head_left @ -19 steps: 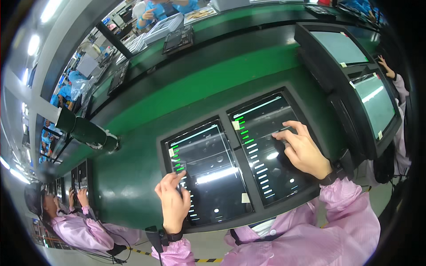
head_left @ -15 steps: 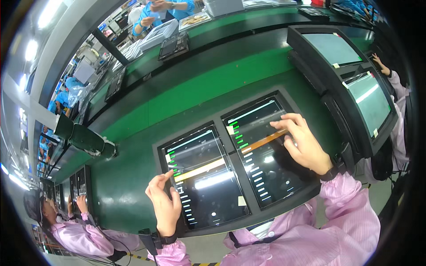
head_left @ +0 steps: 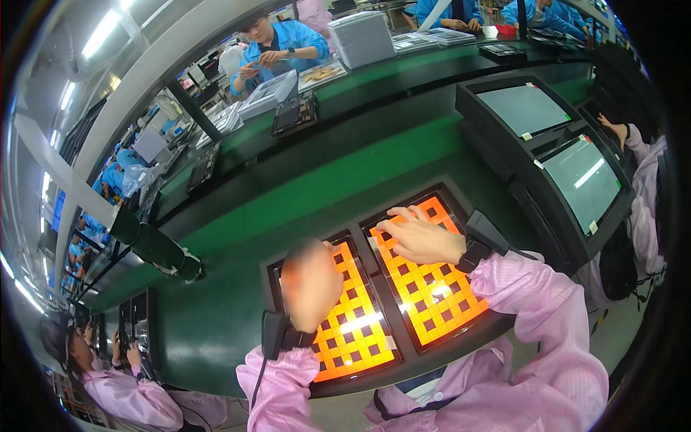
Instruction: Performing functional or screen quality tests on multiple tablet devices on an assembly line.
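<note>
Two tablets lie side by side in a black tray (head_left: 410, 345) in front of me. The left tablet (head_left: 353, 327) and the right tablet (head_left: 446, 309) both glow with an orange and yellow grid of squares, some of them dark. Over the upper part of the left tablet is my left hand (head_left: 313, 284), partly blurred, its fingers mostly hidden. My right hand (head_left: 425, 237) rests on or just above the upper part of the right screen, fingers loosely bent and apart, holding nothing. Both wrists wear black bands with small devices.
Two more tablets sit in a raised black stand (head_left: 507, 155) at the right. A dark green post (head_left: 158, 248) rises from the green bench (head_left: 216, 317) at the left. Across the bench are a device (head_left: 295, 115) and white trays (head_left: 270, 93). Other people work left, right and opposite.
Both screens went from dark menus with green and white bars to the orange grid. My right hand moved left across its tablet; my left hand moved right and up over the left tablet.
</note>
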`<state>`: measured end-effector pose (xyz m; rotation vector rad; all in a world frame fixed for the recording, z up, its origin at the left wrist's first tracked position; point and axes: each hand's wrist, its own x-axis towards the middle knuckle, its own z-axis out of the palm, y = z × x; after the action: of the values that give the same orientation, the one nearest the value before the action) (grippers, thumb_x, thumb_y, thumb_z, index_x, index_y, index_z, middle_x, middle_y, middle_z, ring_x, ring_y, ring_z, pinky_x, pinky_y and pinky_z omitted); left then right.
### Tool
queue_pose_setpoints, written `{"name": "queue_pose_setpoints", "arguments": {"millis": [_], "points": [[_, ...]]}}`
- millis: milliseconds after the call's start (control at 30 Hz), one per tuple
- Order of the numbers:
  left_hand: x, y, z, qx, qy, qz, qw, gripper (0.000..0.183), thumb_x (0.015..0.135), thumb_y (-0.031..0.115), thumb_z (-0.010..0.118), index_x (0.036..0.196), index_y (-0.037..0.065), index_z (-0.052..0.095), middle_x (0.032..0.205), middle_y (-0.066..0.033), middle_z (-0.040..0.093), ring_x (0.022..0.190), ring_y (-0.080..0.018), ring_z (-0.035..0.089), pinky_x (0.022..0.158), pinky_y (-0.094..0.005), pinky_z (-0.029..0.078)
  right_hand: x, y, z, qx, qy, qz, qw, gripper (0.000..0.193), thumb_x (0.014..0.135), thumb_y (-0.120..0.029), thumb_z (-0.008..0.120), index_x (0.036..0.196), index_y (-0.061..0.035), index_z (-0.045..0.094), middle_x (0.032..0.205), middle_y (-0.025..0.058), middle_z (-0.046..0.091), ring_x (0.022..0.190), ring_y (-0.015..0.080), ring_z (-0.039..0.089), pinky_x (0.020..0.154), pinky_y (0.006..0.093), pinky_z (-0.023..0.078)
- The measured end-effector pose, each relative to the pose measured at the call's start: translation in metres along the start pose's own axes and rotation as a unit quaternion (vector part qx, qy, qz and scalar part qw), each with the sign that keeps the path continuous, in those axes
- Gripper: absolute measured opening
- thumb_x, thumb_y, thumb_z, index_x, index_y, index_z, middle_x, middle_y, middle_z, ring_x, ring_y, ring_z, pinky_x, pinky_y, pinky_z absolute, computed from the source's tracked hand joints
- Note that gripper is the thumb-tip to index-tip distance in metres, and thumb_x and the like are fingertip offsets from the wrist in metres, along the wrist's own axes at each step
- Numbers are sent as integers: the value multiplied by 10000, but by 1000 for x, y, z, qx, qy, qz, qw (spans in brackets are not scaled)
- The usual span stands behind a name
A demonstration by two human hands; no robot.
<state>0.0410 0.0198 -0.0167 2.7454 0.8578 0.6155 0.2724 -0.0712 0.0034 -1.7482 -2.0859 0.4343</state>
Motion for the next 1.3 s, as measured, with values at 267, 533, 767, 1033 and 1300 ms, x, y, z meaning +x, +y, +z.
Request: {"name": "queue_pose_setpoints", "arguments": {"millis": [267,533,767,1033,1300], "points": [[-54,-48,-39,47,26,-114,992,411,728,-28,520,1135,-50,465,1156,-115,517,1094,-303,466,901,-413,310,-50,48,-26,-83,101,123,984,371,842,-107,492,1203,-27,475,1228,159,506,1239,372,338,1038,450,292],[-57,-45,-42,59,42,-111,991,376,723,-38,503,1097,-31,465,1124,-112,514,1054,-289,475,883,-411,311,-55,56,-27,-46,94,162,981,364,854,-94,474,1213,-38,464,1249,209,476,1263,391,298,1047,460,302],[-99,-6,-45,62,1,-125,990,455,729,6,537,1177,-17,464,1136,-126,524,1089,-300,462,908,-427,318,-98,29,-28,-69,77,153,983,372,832,-80,511,1192,11,477,1220,199,496,1205,393,346,1031,459,297],[-184,69,-65,46,-52,-218,974,540,705,28,554,1239,-8,478,1123,-135,512,1073,-314,448,929,-440,275,-172,-24,-19,-106,68,111,986,393,795,-80,528,1168,33,482,1023,187,589,1142,372,417,1005,473,282],[-208,112,-67,77,-101,-278,952,647,698,50,629,1263,-56,334,1215,-226,457,1162,-371,400,989,-485,252,-216,-59,-10,-78,44,175,980,465,759,-54,521,1209,37,453,953,176,617,1188,382,383,1044,539,219]]}}
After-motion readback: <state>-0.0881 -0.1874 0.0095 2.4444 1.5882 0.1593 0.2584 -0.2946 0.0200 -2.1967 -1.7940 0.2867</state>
